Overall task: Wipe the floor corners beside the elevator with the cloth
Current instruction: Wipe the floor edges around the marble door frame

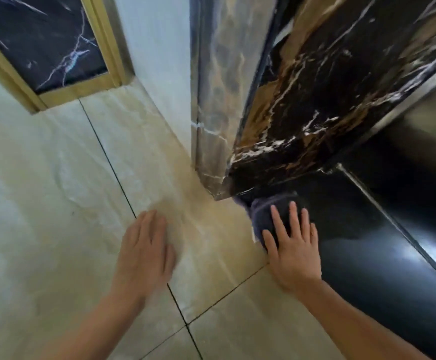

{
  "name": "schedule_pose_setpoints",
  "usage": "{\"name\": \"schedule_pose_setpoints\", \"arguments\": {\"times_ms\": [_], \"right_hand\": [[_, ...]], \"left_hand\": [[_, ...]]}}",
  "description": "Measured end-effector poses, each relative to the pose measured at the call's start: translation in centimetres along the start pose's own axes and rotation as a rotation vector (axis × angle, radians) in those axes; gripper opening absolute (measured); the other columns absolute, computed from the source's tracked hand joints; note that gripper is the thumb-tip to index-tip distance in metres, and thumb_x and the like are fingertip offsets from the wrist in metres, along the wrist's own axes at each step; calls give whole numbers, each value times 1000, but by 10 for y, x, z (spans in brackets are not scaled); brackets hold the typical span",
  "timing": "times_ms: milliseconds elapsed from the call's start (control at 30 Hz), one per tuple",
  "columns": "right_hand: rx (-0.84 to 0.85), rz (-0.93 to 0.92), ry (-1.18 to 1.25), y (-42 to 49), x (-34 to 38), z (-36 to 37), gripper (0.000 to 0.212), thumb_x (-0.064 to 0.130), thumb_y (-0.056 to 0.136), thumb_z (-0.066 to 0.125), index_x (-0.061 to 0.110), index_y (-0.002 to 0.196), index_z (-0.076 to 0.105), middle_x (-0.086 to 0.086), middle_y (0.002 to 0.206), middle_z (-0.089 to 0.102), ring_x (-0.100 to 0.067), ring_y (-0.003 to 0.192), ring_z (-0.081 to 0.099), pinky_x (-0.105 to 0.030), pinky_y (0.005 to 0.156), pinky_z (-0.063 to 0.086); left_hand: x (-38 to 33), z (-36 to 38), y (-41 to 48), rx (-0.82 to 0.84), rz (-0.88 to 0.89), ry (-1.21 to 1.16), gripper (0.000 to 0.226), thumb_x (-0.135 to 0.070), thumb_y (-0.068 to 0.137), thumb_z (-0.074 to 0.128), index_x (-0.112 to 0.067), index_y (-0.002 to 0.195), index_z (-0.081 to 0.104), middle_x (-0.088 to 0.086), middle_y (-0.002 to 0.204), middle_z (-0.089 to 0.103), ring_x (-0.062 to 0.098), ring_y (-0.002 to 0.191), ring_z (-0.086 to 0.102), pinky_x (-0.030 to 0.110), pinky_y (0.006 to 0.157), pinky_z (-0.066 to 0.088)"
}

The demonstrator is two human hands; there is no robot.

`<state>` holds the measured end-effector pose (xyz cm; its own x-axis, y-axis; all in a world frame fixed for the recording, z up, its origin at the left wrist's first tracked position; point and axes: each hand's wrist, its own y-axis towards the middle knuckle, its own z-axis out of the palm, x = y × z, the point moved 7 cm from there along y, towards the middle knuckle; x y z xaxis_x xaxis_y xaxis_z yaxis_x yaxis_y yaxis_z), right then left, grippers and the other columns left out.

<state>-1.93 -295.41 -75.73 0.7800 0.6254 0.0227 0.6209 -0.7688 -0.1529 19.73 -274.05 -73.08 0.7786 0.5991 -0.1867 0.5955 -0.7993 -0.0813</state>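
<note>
A dark blue-grey cloth point(262, 213) lies on the floor at the foot of the black marble elevator frame point(315, 100), right in the corner where the frame meets the floor. My right hand point(293, 245) presses flat on the cloth with its fingers spread, covering the cloth's near half. My left hand point(146, 249) rests palm down on the beige floor tile point(68, 203), to the left of the corner and apart from the cloth, holding nothing; it looks blurred.
A silvery marble trim column point(211, 100) stands left of the black frame. A black glossy threshold strip point(354, 242) and a metal sill rail point(393, 224) run to the right. A dark marble inlay with a beige border point(43, 48) lies at the far left.
</note>
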Motion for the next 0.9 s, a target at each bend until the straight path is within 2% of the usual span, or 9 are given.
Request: {"name": "schedule_pose_setpoints", "arguments": {"times_ms": [33,67,133,200,400,567,667,800,900], "right_hand": [[-15,127,27,-18,5,4,61,61,96,2,40,153,-9,-10,166,1,-34,152,-2,-53,121,11],[1,109,50,-36,28,12,63,59,96,5,37,155,0,-15,164,14,-38,150,11,-56,117,19],[43,-131,66,-75,86,21,62,57,96,18,31,151,29,-19,155,36,-43,140,35,-57,106,32],[89,-331,41,-92,131,23,59,56,95,24,32,146,40,-14,152,38,-41,136,40,-55,103,34],[-4,-449,65,46,242,-1,62,49,100,15,26,156,16,-15,164,12,-37,150,11,-53,120,15],[58,-263,81,178,316,-9,64,52,100,16,28,157,-1,-14,165,-5,-35,151,-6,-50,122,-2],[52,-359,50,149,301,-5,64,53,99,14,27,157,2,-14,165,0,-35,151,-1,-51,122,5],[40,-441,51,38,241,-2,60,50,100,19,24,154,24,-19,159,27,-42,144,29,-56,111,31],[61,-422,73,66,256,0,61,53,99,15,29,154,18,-18,161,22,-42,146,23,-51,117,18]], "left_hand": [[12,-2,3,-11,-75,-14,60,-36,91,39,1,138,45,25,143,45,41,134,39,50,108,34],[27,-3,5,-25,-148,-29,59,-37,91,41,-2,138,43,22,145,43,39,136,38,49,108,34],[39,-3,6,-31,-192,-45,58,-39,91,44,-7,139,43,17,147,42,35,137,37,48,108,34],[42,-2,6,-44,-178,-78,56,-37,91,45,-8,139,45,15,146,44,34,135,40,45,108,35],[84,-9,13,-262,-393,-208,48,-28,88,46,-5,129,55,13,133,57,31,119,49,41,97,37],[82,0,20,-112,-383,-54,52,-34,86,48,-2,126,58,14,128,60,31,112,54,41,91,32],[77,-5,20,-23,-395,-18,53,-33,84,47,-1,125,57,16,125,60,32,110,56,42,90,32],[74,-8,21,-24,-407,-55,54,-32,82,45,-1,124,57,18,123,62,35,111,57,46,91,36],[75,-1,23,-70,-396,-75,53,-31,79,45,-1,120,58,22,123,61,38,112,55,50,92,37]]}}
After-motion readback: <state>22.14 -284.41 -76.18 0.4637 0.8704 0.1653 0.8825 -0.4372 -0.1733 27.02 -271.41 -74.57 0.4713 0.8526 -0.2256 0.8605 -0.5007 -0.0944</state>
